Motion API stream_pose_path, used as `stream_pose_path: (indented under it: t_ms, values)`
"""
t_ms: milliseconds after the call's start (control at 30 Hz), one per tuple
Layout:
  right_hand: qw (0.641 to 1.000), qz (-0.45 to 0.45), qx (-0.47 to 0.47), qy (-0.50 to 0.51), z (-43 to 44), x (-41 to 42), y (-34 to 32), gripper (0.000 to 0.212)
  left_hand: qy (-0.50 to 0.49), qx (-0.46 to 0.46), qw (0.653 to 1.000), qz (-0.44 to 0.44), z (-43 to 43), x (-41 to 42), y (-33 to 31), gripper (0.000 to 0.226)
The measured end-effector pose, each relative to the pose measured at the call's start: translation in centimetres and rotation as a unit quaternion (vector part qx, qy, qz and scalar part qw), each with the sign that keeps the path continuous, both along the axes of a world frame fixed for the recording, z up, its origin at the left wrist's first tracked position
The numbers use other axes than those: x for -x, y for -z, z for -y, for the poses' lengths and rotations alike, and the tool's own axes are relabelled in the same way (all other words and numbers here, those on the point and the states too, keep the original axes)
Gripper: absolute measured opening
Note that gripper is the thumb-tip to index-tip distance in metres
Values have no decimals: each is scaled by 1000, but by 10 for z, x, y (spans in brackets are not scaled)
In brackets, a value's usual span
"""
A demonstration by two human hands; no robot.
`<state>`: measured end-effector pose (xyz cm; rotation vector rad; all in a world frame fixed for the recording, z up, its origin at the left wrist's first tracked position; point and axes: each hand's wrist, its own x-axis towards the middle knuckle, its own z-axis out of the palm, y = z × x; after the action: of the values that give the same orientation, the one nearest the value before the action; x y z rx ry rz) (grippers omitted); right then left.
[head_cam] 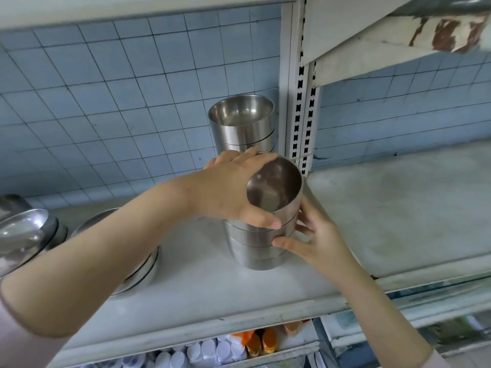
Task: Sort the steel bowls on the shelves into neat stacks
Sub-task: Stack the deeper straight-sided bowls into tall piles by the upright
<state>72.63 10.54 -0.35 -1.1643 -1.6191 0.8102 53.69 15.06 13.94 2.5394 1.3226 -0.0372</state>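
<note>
A stack of several steel bowls (255, 251) stands near the middle of the white shelf (202, 293). Its top bowl (276, 187) is tilted toward me, and my left hand (233, 189) grips it over the rim, thumb on the front wall. Lower down, my right hand (313, 235) holds the stack's right side with thumb and fingers curled round it. Behind, against the tiled wall, stands a second stack of steel bowls (243, 123).
Wider steel bowls (143, 266) sit stacked at the left, partly hidden by my left forearm, with more steel bowls (24, 232) at the far left. A slotted upright post (303, 107) divides the shelves. The shelf below holds white-capped bottles (212, 351) and orange jars (261, 341).
</note>
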Motion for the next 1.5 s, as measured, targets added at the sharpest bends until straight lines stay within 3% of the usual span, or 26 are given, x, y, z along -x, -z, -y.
stream_pose_path:
  t_ms: [267,467,700,833,967,1067,1133,1233,1500]
  values:
    - [998,19,63,-12,8,1,-14,85,26,-12,998,-53,-1,-5,-5,114]
    - [991,115,66,13,17,-9,-76,118,-10,65,995,70,0,40,-6,122]
    - [969,246,-25,-18,2,76,-158,92,-146,-61,985,66,16,201,-21,116]
    - [939,330,-55,-81,-27,168,-169,74,-241,-125,960,71,48,316,-31,134]
    - [932,326,-49,-153,-57,277,-174,76,-358,-123,923,64,87,422,-35,113]
    - [925,320,-26,-202,-77,357,-174,69,-406,-111,905,58,103,488,-28,127]
    - [919,327,3,-220,-86,406,-172,68,-409,-108,905,48,108,522,-19,123]
    - [911,331,65,-237,-100,468,-163,70,-398,-95,911,46,106,561,-3,138]
    - [895,294,292,-165,-158,558,-108,79,-391,-68,909,125,62,598,44,139]
